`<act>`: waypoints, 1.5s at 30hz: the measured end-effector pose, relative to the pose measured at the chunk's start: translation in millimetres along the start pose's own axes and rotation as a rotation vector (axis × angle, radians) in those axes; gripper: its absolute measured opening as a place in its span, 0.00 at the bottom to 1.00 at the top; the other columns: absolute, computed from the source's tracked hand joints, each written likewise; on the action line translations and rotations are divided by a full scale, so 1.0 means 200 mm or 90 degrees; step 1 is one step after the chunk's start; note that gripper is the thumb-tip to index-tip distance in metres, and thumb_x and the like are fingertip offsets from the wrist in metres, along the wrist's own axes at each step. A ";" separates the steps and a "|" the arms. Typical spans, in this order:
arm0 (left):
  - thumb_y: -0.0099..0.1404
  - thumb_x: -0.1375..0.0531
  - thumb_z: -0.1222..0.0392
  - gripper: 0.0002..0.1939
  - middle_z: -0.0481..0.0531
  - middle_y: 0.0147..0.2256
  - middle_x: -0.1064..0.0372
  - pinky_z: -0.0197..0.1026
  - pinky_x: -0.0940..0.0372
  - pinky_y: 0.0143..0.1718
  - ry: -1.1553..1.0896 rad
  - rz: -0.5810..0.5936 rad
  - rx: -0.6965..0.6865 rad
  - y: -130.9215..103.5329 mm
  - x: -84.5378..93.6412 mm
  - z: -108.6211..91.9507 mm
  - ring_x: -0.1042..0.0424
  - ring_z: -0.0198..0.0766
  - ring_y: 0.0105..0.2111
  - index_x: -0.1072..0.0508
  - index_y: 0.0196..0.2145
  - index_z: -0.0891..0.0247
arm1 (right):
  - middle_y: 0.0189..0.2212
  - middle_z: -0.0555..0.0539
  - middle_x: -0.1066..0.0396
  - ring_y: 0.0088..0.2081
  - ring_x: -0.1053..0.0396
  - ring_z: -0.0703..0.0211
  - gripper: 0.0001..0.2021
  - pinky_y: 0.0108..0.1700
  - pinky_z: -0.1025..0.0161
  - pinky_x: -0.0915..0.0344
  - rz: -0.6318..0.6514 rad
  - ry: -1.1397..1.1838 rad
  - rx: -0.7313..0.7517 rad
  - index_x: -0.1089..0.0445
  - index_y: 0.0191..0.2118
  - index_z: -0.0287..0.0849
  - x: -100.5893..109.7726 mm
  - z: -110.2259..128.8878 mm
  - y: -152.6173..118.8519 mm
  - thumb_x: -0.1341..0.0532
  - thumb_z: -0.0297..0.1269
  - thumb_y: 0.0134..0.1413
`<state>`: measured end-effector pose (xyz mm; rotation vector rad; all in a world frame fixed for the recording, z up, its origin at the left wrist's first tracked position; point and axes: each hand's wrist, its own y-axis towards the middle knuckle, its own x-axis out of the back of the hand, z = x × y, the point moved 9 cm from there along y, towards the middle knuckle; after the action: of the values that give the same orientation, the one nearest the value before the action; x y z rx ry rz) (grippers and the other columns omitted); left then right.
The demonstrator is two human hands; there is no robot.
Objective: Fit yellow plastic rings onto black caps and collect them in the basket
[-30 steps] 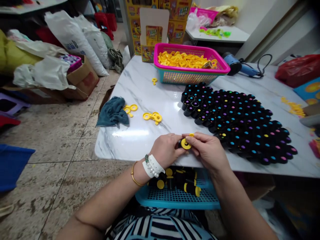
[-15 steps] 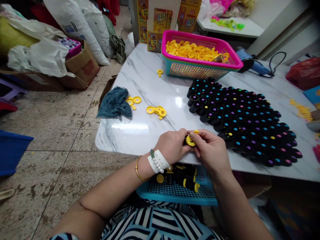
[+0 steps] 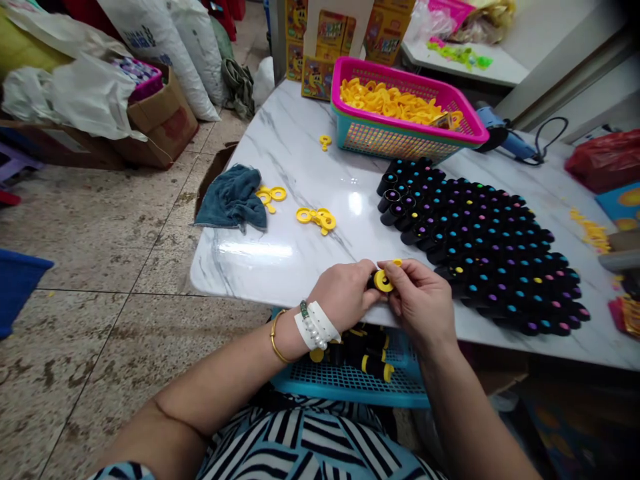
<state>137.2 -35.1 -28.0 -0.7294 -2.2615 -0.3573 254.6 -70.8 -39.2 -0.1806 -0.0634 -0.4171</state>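
Yellow and black met between the two hands I watched from far off, low over the front edge of the white table (image 3: pixel 235 277). One yellow cap (image 3: pixel 383 282) faced up at me, with a bit of a black tube (image 3: pixel 371 281) poking out on its left side. The left hand (image 3: pixel 343 293) had its back turned up, its fingers curled in and its thumb bent toward the cap, and it pinched the black tube from the side. I could not tell how all its fingers sat, since the back of the hand hid them. The right hand (image 3: pixel 425 297) pinched the yellow cap, with its thumb laid on top and its other fingers tucked under. The left arm was bent and ran up from the lower left, with a gold bangle (image 3: pixel 275 337) and white beads (image 3: pixel 316 333) by the wrist. The right arm ran up from the lower right and leaned in, so both arms made a point at the cap. Just below the hands I saw a blue basket (image 3: pixel 350 390) holding black tubes with yellow ends. Many black tubes (image 3: pixel 480 247) stood on the table near the right hand, and some loose yellow caps (image 3: pixel 317 218) lay beyond the left hand.
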 end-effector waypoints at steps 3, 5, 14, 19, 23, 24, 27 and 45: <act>0.63 0.39 0.55 0.10 0.51 0.28 0.28 0.39 0.38 0.29 0.036 0.010 0.001 0.00 0.00 -0.01 0.27 0.42 0.29 0.32 0.37 0.63 | 0.16 0.56 0.38 0.14 0.50 0.71 0.11 0.16 0.69 0.50 -0.008 -0.021 0.010 0.26 0.31 0.41 0.02 -0.01 -0.01 0.32 0.44 0.49; 0.63 0.39 0.55 0.10 0.51 0.28 0.28 0.39 0.38 0.28 0.045 0.016 -0.001 0.01 0.00 -0.01 0.27 0.42 0.29 0.32 0.37 0.63 | 0.15 0.57 0.40 0.14 0.50 0.70 0.11 0.16 0.69 0.50 -0.020 -0.025 0.019 0.25 0.31 0.41 0.04 -0.01 -0.01 0.32 0.44 0.49; 0.62 0.38 0.56 0.10 0.50 0.26 0.29 0.38 0.39 0.27 0.013 0.002 -0.013 0.01 0.01 -0.02 0.29 0.39 0.26 0.31 0.36 0.65 | 0.21 0.53 0.32 0.19 0.40 0.67 0.10 0.22 0.68 0.41 -0.015 -0.070 0.028 0.25 0.29 0.41 0.02 0.02 -0.01 0.32 0.43 0.50; 0.64 0.41 0.53 0.11 0.47 0.23 0.30 0.36 0.39 0.28 -0.156 0.013 -0.014 0.01 0.06 -0.01 0.32 0.34 0.24 0.28 0.36 0.65 | 0.26 0.49 0.27 0.26 0.33 0.62 0.10 0.28 0.66 0.35 -0.029 -0.114 0.064 0.25 0.31 0.41 0.02 0.05 -0.02 0.34 0.43 0.52; 0.68 0.46 0.55 0.12 0.47 0.24 0.30 0.35 0.40 0.28 -0.187 0.043 0.007 0.05 0.06 0.01 0.34 0.32 0.25 0.28 0.31 0.64 | 0.24 0.50 0.27 0.24 0.34 0.62 0.10 0.24 0.67 0.38 -0.042 -0.147 0.081 0.24 0.32 0.43 0.03 0.05 -0.02 0.35 0.44 0.53; 0.68 0.46 0.55 0.12 0.47 0.24 0.30 0.35 0.40 0.28 -0.190 0.053 0.007 0.05 0.05 0.01 0.34 0.32 0.25 0.28 0.31 0.63 | 0.25 0.50 0.27 0.23 0.35 0.63 0.10 0.23 0.67 0.39 -0.044 -0.144 0.081 0.24 0.32 0.43 0.02 0.05 -0.02 0.36 0.44 0.53; 0.69 0.47 0.56 0.11 0.47 0.24 0.32 0.36 0.39 0.29 -0.177 0.032 0.003 0.02 0.05 0.01 0.34 0.33 0.25 0.28 0.35 0.63 | 0.24 0.50 0.28 0.19 0.39 0.65 0.11 0.19 0.68 0.44 -0.051 -0.123 0.070 0.23 0.34 0.42 0.02 0.03 -0.03 0.36 0.45 0.53; 0.67 0.44 0.56 0.13 0.50 0.38 0.33 0.38 0.33 0.37 0.033 -0.076 -0.072 -0.06 0.02 -0.06 0.31 0.37 0.35 0.30 0.48 0.61 | 0.24 0.55 0.34 0.18 0.40 0.69 0.12 0.18 0.70 0.44 0.326 -0.194 -0.048 0.31 0.39 0.43 -0.09 0.03 0.05 0.37 0.45 0.55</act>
<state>134.6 -48.2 -17.8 -0.6364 -2.2561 -0.5584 242.6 -52.7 -36.0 -0.3234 -0.2949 0.1221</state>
